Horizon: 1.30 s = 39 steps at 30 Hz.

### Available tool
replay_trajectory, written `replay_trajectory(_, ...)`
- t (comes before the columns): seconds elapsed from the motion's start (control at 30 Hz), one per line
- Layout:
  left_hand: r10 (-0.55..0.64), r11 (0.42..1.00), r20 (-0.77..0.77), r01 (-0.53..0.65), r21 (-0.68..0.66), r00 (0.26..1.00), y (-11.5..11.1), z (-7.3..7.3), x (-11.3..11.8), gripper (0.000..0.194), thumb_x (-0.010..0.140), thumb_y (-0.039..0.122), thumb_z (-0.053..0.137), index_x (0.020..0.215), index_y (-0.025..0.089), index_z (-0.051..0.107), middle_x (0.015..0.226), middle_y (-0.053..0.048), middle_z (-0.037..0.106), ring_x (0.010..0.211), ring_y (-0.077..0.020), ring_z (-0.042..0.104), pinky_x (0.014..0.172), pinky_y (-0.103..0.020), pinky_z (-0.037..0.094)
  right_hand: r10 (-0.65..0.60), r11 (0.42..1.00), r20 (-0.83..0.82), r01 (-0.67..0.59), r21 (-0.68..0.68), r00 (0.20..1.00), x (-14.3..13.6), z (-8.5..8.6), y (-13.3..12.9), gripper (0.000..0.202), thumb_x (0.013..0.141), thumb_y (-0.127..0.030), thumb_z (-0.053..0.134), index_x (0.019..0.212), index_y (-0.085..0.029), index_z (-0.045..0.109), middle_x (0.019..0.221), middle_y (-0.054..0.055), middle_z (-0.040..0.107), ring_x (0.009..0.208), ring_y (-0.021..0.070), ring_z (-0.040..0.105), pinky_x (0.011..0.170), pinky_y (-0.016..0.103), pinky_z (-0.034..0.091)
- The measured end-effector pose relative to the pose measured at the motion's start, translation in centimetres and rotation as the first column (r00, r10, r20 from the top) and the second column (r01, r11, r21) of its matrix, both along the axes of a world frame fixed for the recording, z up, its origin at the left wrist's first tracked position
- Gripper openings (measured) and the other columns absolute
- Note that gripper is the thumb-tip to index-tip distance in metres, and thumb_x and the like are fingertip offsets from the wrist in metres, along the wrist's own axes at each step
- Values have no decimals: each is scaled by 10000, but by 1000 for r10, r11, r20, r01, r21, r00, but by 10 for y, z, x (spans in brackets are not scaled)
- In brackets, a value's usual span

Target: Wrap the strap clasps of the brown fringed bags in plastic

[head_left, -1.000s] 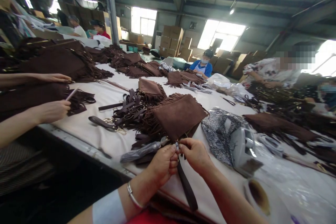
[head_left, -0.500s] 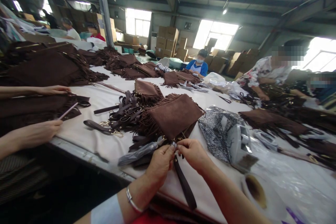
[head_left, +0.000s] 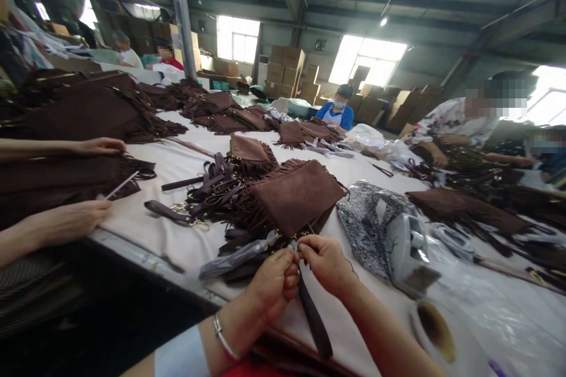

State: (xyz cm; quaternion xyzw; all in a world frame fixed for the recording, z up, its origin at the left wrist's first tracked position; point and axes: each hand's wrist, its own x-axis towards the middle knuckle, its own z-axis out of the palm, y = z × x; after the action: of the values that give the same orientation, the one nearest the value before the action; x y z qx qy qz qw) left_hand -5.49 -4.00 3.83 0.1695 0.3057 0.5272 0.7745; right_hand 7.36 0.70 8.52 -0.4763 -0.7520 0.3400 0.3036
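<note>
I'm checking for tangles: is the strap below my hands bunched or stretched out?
Stretched out: the dark strap runs nearly straight down from between the left hand and right hand.

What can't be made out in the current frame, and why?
Head view, small piece between left hand and right hand: mostly covered by fingers.
Head view, dark strap: upper end hidden by the hands.
Head view, purple thing: cut off by the bottom edge.
Head view, far brown pile: too small and overlapped to count.

Cardboard boxes (head_left: 283, 73) stacked near bright windows (head_left: 367, 59); grey pillar (head_left: 181, 17) left; lamp (head_left: 384, 21) lit overhead.
</note>
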Motion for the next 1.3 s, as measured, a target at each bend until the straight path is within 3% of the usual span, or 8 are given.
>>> replay_trajectory(0.2, 2, 1000, 155, 2, -27, 988, 0, -5, 2, 404, 755, 467, 720, 783, 202, 417, 525, 124, 274, 397, -14, 157, 393, -150, 99, -142, 968, 218, 90, 234, 966, -13, -6, -8, 262, 867, -207, 455, 738, -194, 683, 755, 56, 688, 729, 185, 601, 693, 273, 406)
replay_trajectory(0.37, -16, 1000, 162, 17, -3, 987, -4, -1, 2, 385, 783, 483, 687, 779, 195, 430, 532, 117, 281, 396, -17, 182, 397, -157, 113, -145, 989, 127, 140, 50, 981, -16, -3, -6, 248, 843, -245, 480, 744, -208, 705, 710, 25, 703, 686, 171, 615, 659, 256, 427)
replay_trajectory(0.53, -41, 998, 29, 40, 50, 999, -11, 9, 5, 411, 742, 518, 701, 774, 192, 453, 523, 119, 282, 395, -19, 182, 400, -170, 111, -186, 980, 129, 193, -42, 974, -13, 0, 0, 193, 734, -214, 521, 580, -190, 635, 520, -5, 617, 576, 153, 562, 551, 233, 389)
replay_trajectory(0.77, 88, 981, -315, -28, 189, 945, -8, 5, 6, 453, 779, 617, 600, 778, 167, 546, 508, 103, 299, 405, -41, 204, 410, -214, 135, -257, 962, -141, 238, -135, 956, -1, -9, -18, 287, 829, -416, 546, 772, -172, 686, 631, 20, 628, 617, 170, 550, 590, 261, 416)
replay_trajectory(0.93, 194, 955, -415, -75, 286, 889, -9, 4, 11, 382, 819, 530, 599, 707, 170, 538, 516, 69, 361, 445, -68, 276, 426, -238, 167, -239, 926, -465, 56, -373, 852, -4, -14, -29, 351, 806, -505, 636, 731, -165, 679, 623, -8, 569, 603, 134, 487, 572, 246, 392)
replay_trajectory(1.03, 178, 970, -369, -99, 221, 912, -11, 7, 17, 379, 804, 522, 613, 676, 183, 501, 501, 80, 333, 426, -59, 239, 416, -233, 149, -320, 856, -635, -74, -512, 703, -11, -16, -29, 290, 725, -453, 746, 741, -170, 684, 647, -9, 592, 631, 135, 522, 614, 251, 434)
replay_trajectory(1.13, 110, 991, -241, -88, 102, 964, -13, 12, 20, 401, 761, 543, 644, 681, 201, 451, 492, 100, 303, 397, -44, 195, 396, -210, 124, -421, 779, -686, -151, -609, 594, -16, -20, -28, 266, 650, -393, 816, 707, -178, 671, 613, -25, 579, 578, 113, 509, 586, 234, 447)
replay_trajectory(1.3, -42, 998, 156, 49, -40, 987, -16, 18, 15, 316, 773, 421, 676, 760, 190, 462, 497, 118, 287, 386, -21, 130, 379, -154, 102, -435, 721, -696, -242, -649, 572, -18, -25, -26, 308, 666, -454, 779, 808, -190, 708, 643, -10, 608, 575, 122, 530, 539, 226, 460)
